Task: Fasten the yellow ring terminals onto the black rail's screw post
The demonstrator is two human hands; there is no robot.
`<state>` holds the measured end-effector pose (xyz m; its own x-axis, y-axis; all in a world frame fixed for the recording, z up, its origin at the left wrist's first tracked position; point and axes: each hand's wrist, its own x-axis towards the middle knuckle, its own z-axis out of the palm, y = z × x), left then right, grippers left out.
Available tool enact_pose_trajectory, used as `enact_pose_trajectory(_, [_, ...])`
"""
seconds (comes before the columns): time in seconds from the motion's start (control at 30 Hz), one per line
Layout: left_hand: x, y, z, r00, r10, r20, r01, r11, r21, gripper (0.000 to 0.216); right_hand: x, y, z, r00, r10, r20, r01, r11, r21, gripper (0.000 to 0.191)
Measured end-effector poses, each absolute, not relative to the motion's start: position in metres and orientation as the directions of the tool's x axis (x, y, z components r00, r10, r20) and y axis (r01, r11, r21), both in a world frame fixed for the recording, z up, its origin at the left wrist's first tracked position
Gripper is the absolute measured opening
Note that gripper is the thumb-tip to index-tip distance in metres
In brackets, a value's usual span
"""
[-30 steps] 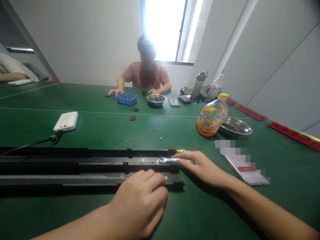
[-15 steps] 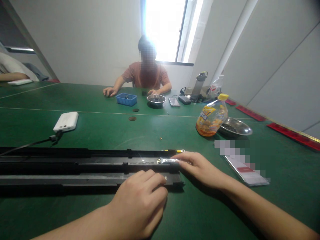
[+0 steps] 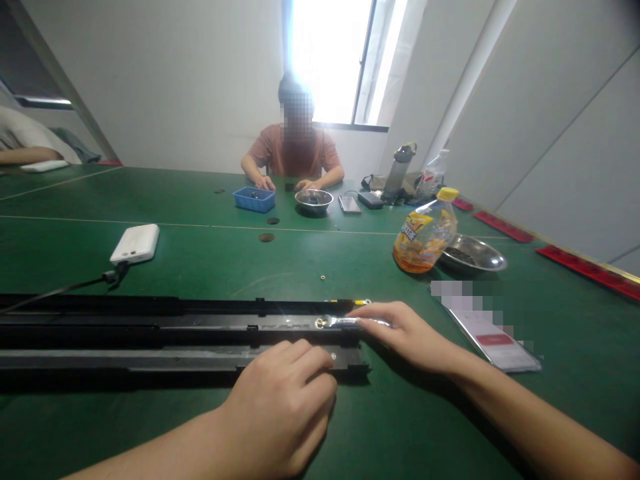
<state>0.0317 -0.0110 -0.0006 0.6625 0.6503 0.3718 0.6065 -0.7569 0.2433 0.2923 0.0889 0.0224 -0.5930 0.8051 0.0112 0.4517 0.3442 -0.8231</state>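
My right hand pinches a small silver wrench between thumb and fingers. The wrench lies along the channel of a long black rail, its head right beside a brass-coloured nut. Whether the jaws touch the nut I cannot tell. Curled over the near black strip of this assembly is my left hand, its fingers bent around the edge and the fingertips partly hidden. A yellow-sleeved ring terminal pokes out at the rail's right end.
Beyond the rail lies a small brass ring. A white box with a black cable sits at left. A drink bottle, a steel bowl and a phone are at right. Across the table a person sits behind a blue basket.
The wrench and my right hand have shifted slightly right, showing more of the nut. My left hand stays put. The person opposite has brought one hand in to the blue basket.
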Motion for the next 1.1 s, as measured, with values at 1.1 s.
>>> enact_pose_trajectory(1.1, [0.0302, -0.0112, -0.0023, 0.669, 0.651, 0.358, 0.604, -0.757, 0.248, 0.008, 0.2926, 0.0869, 0.0191, -0.594, 0.804, 0.02, 0.456, 0.357, -0.816, 0.036])
